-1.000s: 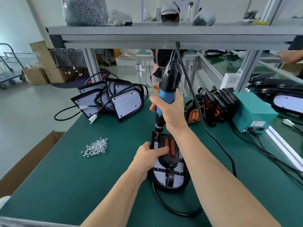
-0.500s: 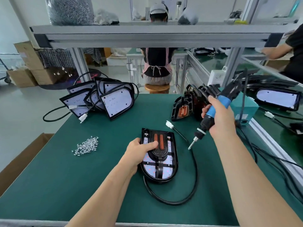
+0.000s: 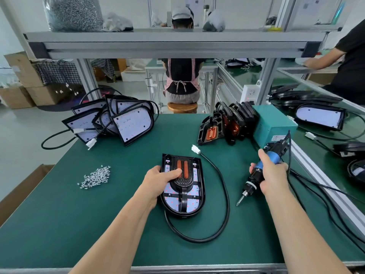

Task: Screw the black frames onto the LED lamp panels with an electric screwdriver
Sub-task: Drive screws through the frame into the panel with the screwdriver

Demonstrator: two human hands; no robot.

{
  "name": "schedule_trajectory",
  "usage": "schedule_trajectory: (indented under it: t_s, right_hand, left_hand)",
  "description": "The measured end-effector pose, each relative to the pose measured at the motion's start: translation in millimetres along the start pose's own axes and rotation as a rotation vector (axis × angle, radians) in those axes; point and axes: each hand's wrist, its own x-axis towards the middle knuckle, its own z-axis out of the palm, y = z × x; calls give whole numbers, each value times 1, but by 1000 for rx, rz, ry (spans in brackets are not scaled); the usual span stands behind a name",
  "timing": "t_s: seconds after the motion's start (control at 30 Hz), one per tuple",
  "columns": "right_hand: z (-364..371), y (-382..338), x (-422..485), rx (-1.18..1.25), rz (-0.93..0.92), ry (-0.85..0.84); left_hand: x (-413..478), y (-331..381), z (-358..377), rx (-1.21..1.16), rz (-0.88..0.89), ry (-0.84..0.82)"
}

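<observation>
my left hand (image 3: 158, 179) grips the framed lamp panel (image 3: 185, 204) mid-table, my right hand (image 3: 273, 176) wraps the screwdriver (image 3: 251, 181) beside it; whether it's fully screwed i can't tell, bare panels (image 3: 131, 125) wait behind

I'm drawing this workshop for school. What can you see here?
framed lamp panel: one, black, centre of table
cable: one, black, white plug, right of panel
screws: one pile, silver, table left
bare LED panels: several, white, far left
black frames: several, black, far right
box: one, teal, beside the frames
electric screwdriver: one, blue and black, held at right
other people: two, in black, behind and far right
left hand: holds framed lamp panel
right hand: grips electric screwdriver
</observation>
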Motion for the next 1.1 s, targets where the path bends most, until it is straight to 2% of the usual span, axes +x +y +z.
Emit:
schedule_trajectory:
  t_s: [0.17,0.3,0.47,0.77,1.1]
  right_hand:
    - [6,10,-1,-173,-59,34]
    - [9,16,-6,-441,-220,149]
    - [7,21,-12,-661,-296,159]
    - [9,22,-19,-908,-315,74]
    - [-1,20,-25,-954,-328,40]
  left_hand:
    - [-1,0,-1,10,4,-7]
    - [-1,1,-1,13,12,-11]
    - [-2,1,0,11,17,-14]
    - [-1,0,0,1,11,-19]
    - [-3,1,-1,15,21,-17]
